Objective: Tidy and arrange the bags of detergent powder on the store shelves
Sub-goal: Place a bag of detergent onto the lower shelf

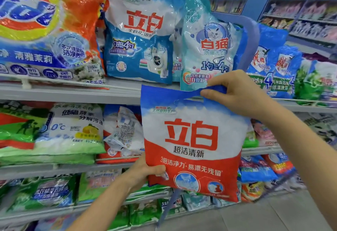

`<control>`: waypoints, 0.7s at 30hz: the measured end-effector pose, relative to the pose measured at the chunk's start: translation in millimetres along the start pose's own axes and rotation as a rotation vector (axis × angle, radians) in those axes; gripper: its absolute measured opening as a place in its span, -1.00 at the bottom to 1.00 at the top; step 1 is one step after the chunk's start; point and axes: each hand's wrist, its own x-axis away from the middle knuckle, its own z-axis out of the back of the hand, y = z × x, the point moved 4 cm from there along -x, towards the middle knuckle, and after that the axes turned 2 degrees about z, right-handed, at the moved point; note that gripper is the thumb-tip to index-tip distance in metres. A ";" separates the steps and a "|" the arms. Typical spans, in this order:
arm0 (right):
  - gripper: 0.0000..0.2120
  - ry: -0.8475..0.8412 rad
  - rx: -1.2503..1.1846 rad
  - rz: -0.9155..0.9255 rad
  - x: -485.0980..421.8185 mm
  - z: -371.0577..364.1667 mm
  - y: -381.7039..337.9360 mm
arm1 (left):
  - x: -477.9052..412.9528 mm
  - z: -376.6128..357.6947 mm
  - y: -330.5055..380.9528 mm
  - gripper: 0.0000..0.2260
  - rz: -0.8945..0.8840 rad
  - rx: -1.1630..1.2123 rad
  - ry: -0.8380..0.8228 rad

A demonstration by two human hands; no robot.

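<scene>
**While one bag is in hand, the shelves wait**

As things stand, the red bag (191, 143) is off the shelves. It is held upright in the air in front of the middle shelf (54, 168), with its top just below the edge of the top shelf (73, 92). The right grip (235, 93) pinches the blue handle strip at the bag's top. The left grip (145, 172) is closed on its lower left corner, thumb on the front. Both are occupied with this one bag.

Judging by the shelves, the job looks somewhere between early and midway. On the top shelf the orange bag (54, 20), the blue bag (138, 39) and the cat bag (206, 51) stand roughly face-out, though the cat bag leans and overlaps its neighbour. On the middle shelf a crumpled bag (125, 130) lies twisted with its back label showing, beside flat-stacked green bags (45, 139). It probably needs turning and standing up. The lower rows look slumped and mixed, but they are too blurred to judge bag by bag.

What is left, I would say, is to find the red bag a slot. The space behind it is hidden, so I cannot tell where that slot is. After that, the crumpled bag and the leaning one want straightening.
</scene>
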 end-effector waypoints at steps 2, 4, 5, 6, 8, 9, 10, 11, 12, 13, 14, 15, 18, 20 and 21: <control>-0.75 0.035 0.121 0.021 0.4 -6.2 5.2 | -1.5 -7.3 -7.7 -0.07 0.075 0.033 -0.043; -0.72 0.097 0.327 0.072 4.1 -16.9 11.9 | -0.5 -13.1 -22.5 -0.08 0.157 0.066 -0.042; -0.72 0.115 0.411 0.088 7.7 -24.7 16.8 | 1.0 -14.2 -31.7 -0.08 0.194 0.088 -0.028; -0.72 0.120 0.467 0.086 13.2 -33.8 23.1 | 2.9 -14.9 -40.8 -0.06 0.229 0.103 -0.014; -0.72 0.107 0.525 0.053 27.9 -56.3 37.0 | 8.6 -11.7 -58.1 -0.02 0.303 0.115 0.016; -0.70 0.100 0.526 0.032 36.5 -68.9 42.7 | 12.6 -6.9 -65.7 -0.01 0.333 0.122 0.030; -0.68 0.093 0.510 0.013 45.4 -82.4 46.5 | 16.7 -1.2 -72.4 -0.02 0.359 0.134 0.041; -0.66 0.093 0.489 0.000 54.1 -97.0 49.6 | 20.9 5.7 -78.1 -0.03 0.381 0.141 0.051; -0.65 0.096 0.470 -0.012 60.8 -111.7 51.0 | 25.5 12.6 -83.1 -0.05 0.402 0.154 0.060; -0.66 0.103 0.455 -0.018 65.0 -126.1 51.3 | 30.4 19.2 -87.8 -0.10 0.416 0.174 0.069; -0.69 0.116 0.438 -0.016 66.4 -139.1 50.9 | 35.5 24.3 -92.1 -0.16 0.423 0.198 0.081; -0.71 0.139 0.412 -0.010 66.0 -150.3 50.2 | 39.6 28.5 -94.9 -0.21 0.426 0.216 0.098; -0.73 0.179 0.255 -0.012 60.2 -172.4 51.2 | 47.6 39.9 -96.8 -0.27 0.425 0.286 0.199; -0.72 0.219 0.146 -0.031 59.5 -177.8 58.0 | 44.7 49.6 -91.9 -0.20 0.404 0.282 0.283; -0.72 0.251 0.093 -0.044 62.6 -178.8 63.3 | 41.0 54.8 -87.7 -0.12 0.400 0.249 0.321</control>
